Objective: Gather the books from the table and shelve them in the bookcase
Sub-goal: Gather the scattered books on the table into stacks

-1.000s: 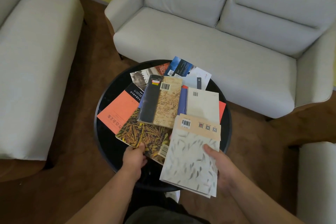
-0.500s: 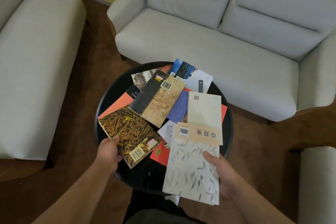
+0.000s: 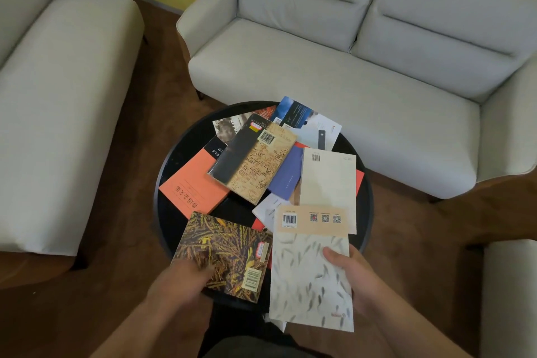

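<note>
A round black table (image 3: 171,160) carries several scattered books. My left hand (image 3: 180,285) grips the near corner of a brown-and-yellow patterned book (image 3: 226,253), held over the table's near edge. My right hand (image 3: 354,279) holds a white book with a fish pattern and a tan band (image 3: 308,267), thumb on its cover. Beyond lie an orange book (image 3: 191,186), a black-and-tan map-print book (image 3: 252,160), a blue book (image 3: 286,176), a cream book (image 3: 328,180) and a blue-and-white book (image 3: 305,122) at the far side. No bookcase is in view.
A light grey sofa (image 3: 334,61) stands behind the table, another sofa (image 3: 58,90) at the left, and a seat edge (image 3: 511,293) at the right. Brown floor surrounds the table. A yellow wall runs along the back.
My left hand has pulled the brown-and-yellow book off the pile toward me and rightward, uncovering the orange book. My right hand keeps the fish-pattern book in nearly the same place.
</note>
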The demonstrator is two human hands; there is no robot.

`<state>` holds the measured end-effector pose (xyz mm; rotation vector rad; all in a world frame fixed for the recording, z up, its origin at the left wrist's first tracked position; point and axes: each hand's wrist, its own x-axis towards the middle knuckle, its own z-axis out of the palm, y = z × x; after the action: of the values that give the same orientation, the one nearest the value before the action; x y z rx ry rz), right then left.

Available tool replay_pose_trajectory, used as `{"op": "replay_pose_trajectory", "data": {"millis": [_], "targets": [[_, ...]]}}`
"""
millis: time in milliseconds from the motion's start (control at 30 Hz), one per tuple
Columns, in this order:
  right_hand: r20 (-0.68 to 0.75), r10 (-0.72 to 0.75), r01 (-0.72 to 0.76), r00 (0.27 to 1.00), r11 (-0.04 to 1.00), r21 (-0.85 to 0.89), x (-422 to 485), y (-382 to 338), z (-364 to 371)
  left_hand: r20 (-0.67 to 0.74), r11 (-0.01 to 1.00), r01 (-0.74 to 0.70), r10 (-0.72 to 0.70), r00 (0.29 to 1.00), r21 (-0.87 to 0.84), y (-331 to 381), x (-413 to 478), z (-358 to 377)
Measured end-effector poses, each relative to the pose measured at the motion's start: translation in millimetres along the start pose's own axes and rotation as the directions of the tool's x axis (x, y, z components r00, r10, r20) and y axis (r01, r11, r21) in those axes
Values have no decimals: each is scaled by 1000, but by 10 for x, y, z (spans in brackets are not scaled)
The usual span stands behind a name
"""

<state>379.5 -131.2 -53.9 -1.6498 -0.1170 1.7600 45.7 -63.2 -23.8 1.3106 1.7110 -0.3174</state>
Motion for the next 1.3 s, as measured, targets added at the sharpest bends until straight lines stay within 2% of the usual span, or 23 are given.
{"op": "replay_pose_trajectory", "data": {"millis": [67,133,200,267,333,367,433,500,600,700,800,933,1033,1067,1100,1167,1233,1300], "targets": [[-24,-23,22,999,999,-28,21,14,33,-160,938,-262,301,940,227,187,145,-148],[-40,-29,28,999,999,-32,2,19,76,-155,838,-395,477,865,376,399,352,-216],[-62,-40,38,997,998,-42,-33,27,115,6,720,-415,496,868,556,537,529,-175],[-77,-66,60,995,995,-76,-78,31,160,90,602,-389,465,881,697,609,601,-116],[-85,-74,68,994,995,-67,-104,39,197,108,562,-362,433,895,743,604,641,-93],[-86,-73,69,994,996,-52,-99,44,213,122,573,-351,400,909,741,597,639,-129],[-75,-69,68,995,998,-14,-55,55,243,152,636,-338,330,932,693,546,595,-234],[-29,-66,66,997,997,27,37,70,282,123,727,-296,282,951,620,406,507,-369],[-5,-51,51,999,999,19,186,81,425,-36,887,-192,228,973,419,84,348,-572],[-29,-66,65,997,996,-53,310,131,621,-141,973,-121,151,979,199,-257,228,-628],[-112,-170,121,979,928,-354,343,109,792,-176,986,-168,163,971,-16,-387,148,-572],[-125,-291,120,949,697,-707,325,22,831,-246,975,-206,182,952,-77,-256,15,-558],[-137,-315,73,939,574,-816,192,-128,829,-269,974,-224,226,936,39,-86,-125,-635],[-135,-381,81,914,499,-863,117,-176,826,-273,965,-228,256,927,128,-2,-187,-677],[-85,-473,137,877,417,-898,43,-213,823,-274,944,-229,291,917,236,97,-249,-717],[144,-577,394,804,334,-856,-142,-297,877,-240,862,-235,370,897,450,337,-368,-783],[321,-516,560,794,417,-716,-317,-383,1015,-151,740,-256,434,888,621,594,-471,-822],[380,-487,602,787,468,-647,-394,-455,1132,-75,624,-294,495,865,724,800,-556,-849]]}}
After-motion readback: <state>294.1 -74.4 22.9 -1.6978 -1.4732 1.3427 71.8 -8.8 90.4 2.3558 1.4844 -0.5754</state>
